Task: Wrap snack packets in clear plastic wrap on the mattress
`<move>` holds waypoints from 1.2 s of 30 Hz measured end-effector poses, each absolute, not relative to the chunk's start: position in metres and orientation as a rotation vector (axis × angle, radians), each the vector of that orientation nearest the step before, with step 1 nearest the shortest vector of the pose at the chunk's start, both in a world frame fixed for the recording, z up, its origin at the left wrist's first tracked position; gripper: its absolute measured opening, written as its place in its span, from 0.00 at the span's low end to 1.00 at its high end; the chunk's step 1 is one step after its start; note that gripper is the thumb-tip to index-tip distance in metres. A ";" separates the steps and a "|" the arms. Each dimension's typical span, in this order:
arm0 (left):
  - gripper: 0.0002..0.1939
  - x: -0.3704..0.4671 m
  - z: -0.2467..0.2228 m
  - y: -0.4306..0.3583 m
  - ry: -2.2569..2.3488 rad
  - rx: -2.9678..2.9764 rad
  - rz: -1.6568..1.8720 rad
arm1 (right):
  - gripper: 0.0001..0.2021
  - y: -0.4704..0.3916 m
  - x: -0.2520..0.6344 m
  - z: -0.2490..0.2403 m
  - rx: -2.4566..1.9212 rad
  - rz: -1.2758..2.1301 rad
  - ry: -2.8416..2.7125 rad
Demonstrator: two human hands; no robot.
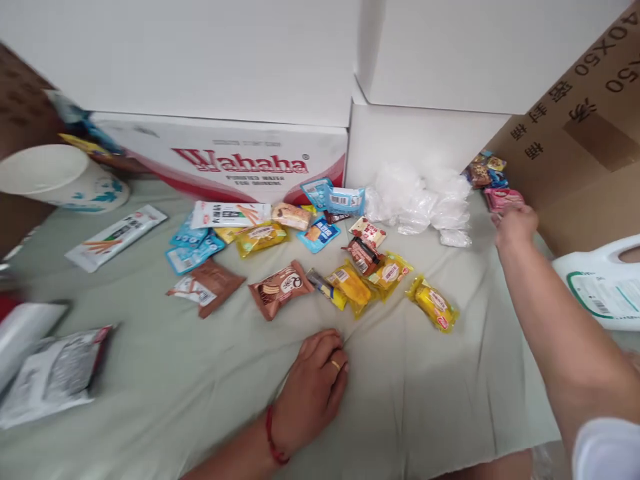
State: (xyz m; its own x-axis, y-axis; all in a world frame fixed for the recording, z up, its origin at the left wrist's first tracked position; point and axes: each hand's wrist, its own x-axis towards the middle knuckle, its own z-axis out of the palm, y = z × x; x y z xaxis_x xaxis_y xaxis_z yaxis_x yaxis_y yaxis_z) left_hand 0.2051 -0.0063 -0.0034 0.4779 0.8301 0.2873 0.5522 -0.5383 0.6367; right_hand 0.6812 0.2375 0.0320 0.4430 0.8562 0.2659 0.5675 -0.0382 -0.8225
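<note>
One pink packet: at the far right of the worktop (425,407), the pink packet (504,199) lies with its long axis roughly left to right across the view, its near edge at the right hand (517,223).
Right hand: reaches forward at the end of an outstretched arm, fingers narrow and at the packet's near edge; whether they grip it, one cannot tell.
Left hand: rests palm down near the front of the worktop, the left hand (315,380) wearing a ring, with a red bracelet (274,435) at the wrist; fingers bent and close together, their undersides hidden, so their hold cannot be told.
Edges: brown carton (595,153) rises just beyond and to the right of the packet; the cloth's near edge slants across the lower right.
Open room: bare cloth stretches between the left hand and the right forearm, and left of the packet as far as the clear plastic bags (420,200).
Corner: a pile of small packets (487,170) sits just behind the pink one, against the carton.
Neighbors: a white jug (603,283) stands right of the forearm; yellow packets (434,304) and other snacks spread across the middle, before a Wahaha box (225,157).
</note>
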 end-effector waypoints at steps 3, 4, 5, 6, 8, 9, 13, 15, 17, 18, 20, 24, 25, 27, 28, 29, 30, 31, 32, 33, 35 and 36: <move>0.09 0.206 -0.005 -0.008 1.146 2.262 0.783 | 0.09 0.166 0.610 0.029 -1.655 0.373 -1.212; 0.08 0.206 -0.006 -0.008 1.155 2.244 0.777 | 0.10 0.139 0.583 0.031 -1.652 0.475 -1.324; 0.08 0.206 -0.008 -0.008 1.159 2.221 0.779 | 0.11 0.113 0.557 0.034 -1.661 0.672 -1.536; 0.08 0.207 -0.009 -0.008 1.155 2.193 0.794 | 0.11 0.090 0.533 0.040 -1.630 0.876 -1.780; 0.07 0.206 -0.009 -0.008 1.151 2.122 0.873 | 0.11 0.058 0.497 0.053 -1.528 1.125 -2.176; 0.07 0.204 -0.008 -0.008 1.167 2.086 0.925 | 0.12 0.048 0.486 0.059 -1.503 1.149 -2.269; 0.06 0.181 -0.001 -0.005 1.466 1.954 1.169 | 0.17 0.030 0.492 0.063 -1.752 0.592 -1.874; 0.09 0.159 0.001 0.001 1.707 1.852 1.283 | 0.24 0.018 0.506 0.045 -1.901 0.286 -1.530; 0.19 0.134 -0.001 0.010 1.930 1.733 1.294 | 0.35 0.003 0.510 0.018 -2.026 0.203 -1.309; 0.25 0.122 -0.003 0.017 2.032 1.675 1.243 | 0.40 -0.002 0.506 0.004 -2.073 0.220 -1.268; 0.35 0.101 -0.006 0.033 2.229 1.535 1.079 | 0.46 -0.004 0.489 -0.021 -2.107 0.224 -1.307; 0.39 0.091 -0.001 0.078 2.495 1.261 0.805 | 0.43 0.051 0.430 -0.037 -2.079 0.149 -1.337; 0.38 0.098 0.002 0.090 2.495 1.245 0.763 | 0.40 0.074 0.414 -0.035 -2.068 0.158 -1.346; 0.34 0.121 0.011 0.112 2.380 1.316 0.692 | 0.34 0.121 0.384 -0.027 -2.012 0.189 -1.418; 0.33 0.134 0.016 0.120 2.282 1.386 0.666 | 0.32 0.142 0.371 -0.023 -1.980 0.204 -1.460; 0.32 0.145 0.021 0.126 2.189 1.449 0.646 | 0.31 0.160 0.360 -0.018 -1.954 0.215 -1.492; 0.32 0.153 0.026 0.129 2.141 1.484 0.634 | 0.29 0.173 0.352 -0.013 -1.934 0.225 -1.516; 0.32 0.156 0.031 0.128 2.119 1.523 0.643 | 0.29 0.182 0.348 -0.009 -1.921 0.235 -1.532; 0.31 0.154 0.035 0.122 2.121 1.573 0.680 | 0.29 0.185 0.349 -0.005 -1.914 0.245 -1.541; 0.30 0.144 0.037 0.112 2.126 1.648 0.746 | 0.29 0.182 0.354 -0.002 -1.897 0.243 -1.550; 0.26 0.108 0.038 0.081 2.093 1.874 0.950 | 0.28 0.160 0.375 0.000 -1.836 0.204 -1.564; 0.25 0.085 0.036 0.060 2.066 1.978 1.050 | 0.28 0.143 0.390 -0.002 -1.759 0.139 -1.567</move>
